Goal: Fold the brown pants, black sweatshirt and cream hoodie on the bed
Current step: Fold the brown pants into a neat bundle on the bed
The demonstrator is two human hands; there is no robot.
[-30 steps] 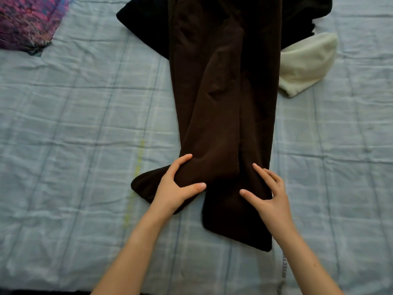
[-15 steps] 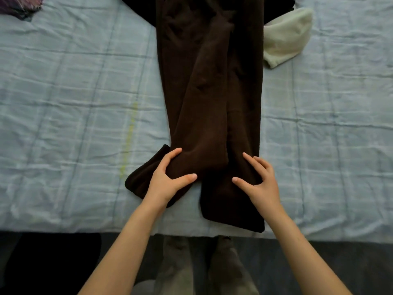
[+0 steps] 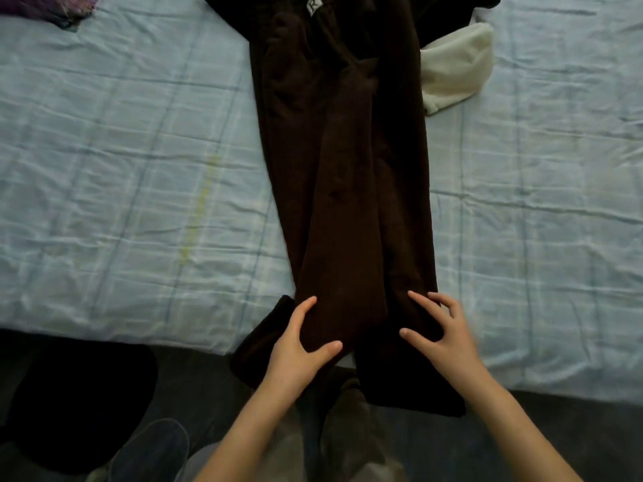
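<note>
At the far left corner of the bed (image 3: 121, 161), which is covered in a pale blue checked sheet, a purple patterned cloth (image 3: 48, 6) lies apart from the work and looks to have no share in it. Moving rightward, the brown pants (image 3: 344, 175) run lengthwise down the middle of the bed, waistband with its small white label (image 3: 314, 5) at the far end, the legs laid one over the other and the cuffs hanging past the near edge toward the floor. The left hand (image 3: 299, 349) rests on the left part of the lower legs, its fingers (image 3: 306, 306) spread with the thumb splayed out, flat on the cloth and not pinching it that I can see. The right hand (image 3: 449, 335) is just beside it on the right part, fingers (image 3: 422, 300) spread and slightly curled, pressing or beginning to gather the fabric; which of the two I cannot tell. Under the waist end a black sweatshirt (image 3: 449, 3) shows only as dark edges, and to the right a rumpled piece of the cream hoodie (image 3: 452, 67) sticks out, touching the pants. By my judgement the task is at an early stage: the pants are halved lengthwise but not yet folded across, and the sweatshirt and hoodie appear unfolded.
</note>
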